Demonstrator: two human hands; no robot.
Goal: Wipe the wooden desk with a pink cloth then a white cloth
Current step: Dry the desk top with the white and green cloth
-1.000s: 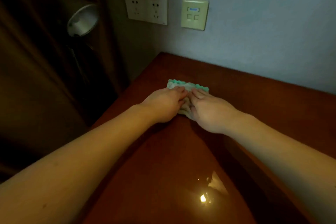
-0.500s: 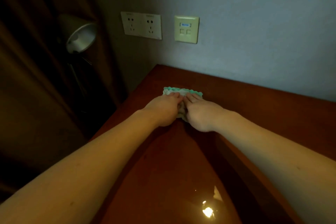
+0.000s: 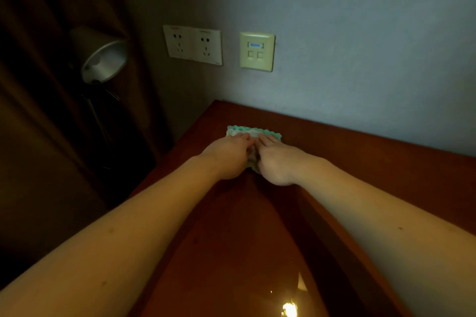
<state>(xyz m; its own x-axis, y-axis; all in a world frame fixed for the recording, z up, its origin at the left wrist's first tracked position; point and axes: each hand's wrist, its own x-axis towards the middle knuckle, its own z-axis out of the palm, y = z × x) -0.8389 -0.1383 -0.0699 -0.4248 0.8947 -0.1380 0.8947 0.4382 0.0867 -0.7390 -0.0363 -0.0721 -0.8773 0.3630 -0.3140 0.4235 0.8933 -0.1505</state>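
The fingers (image 3: pixel 243 137) of the left hand (image 3: pixel 226 156) lie stretched forward and pressed close together, flat on the white cloth (image 3: pixel 253 132). The fingers (image 3: pixel 268 139) of the right hand (image 3: pixel 279 163) lie the same way just beside them, and the two sets of fingertips almost meet over the middle of the cloth. Both palms sit low and press down. The thumbs are out of sight, so I cannot tell whether they pinch any fabric.

The cloth is pale with a scalloped green edge. That edge shows past the fingertips on the wall side, and a bunched fold shows in the gap between the hands. It lies on the wooden desk (image 3: pixel 360 175), whose far left corner is just beyond the cloth and to its left. Two bare forearms run back from the cloth toward the person, spreading apart as they go.

Just behind the cloth rises a blue-grey wall (image 3: pixel 360 46). Above the cloth on the wall is a double socket plate (image 3: pixel 193 45), with a cream plate (image 3: pixel 256 51) beside it directly over the cloth. Left of the cloth, off the desk, a lamp (image 3: pixel 103 60) with a tilted metal shade stands before a dark curtain (image 3: pixel 38 85). Well nearer the person than the cloth, a bright glint (image 3: pixel 289 309) sits on the glossy desktop.
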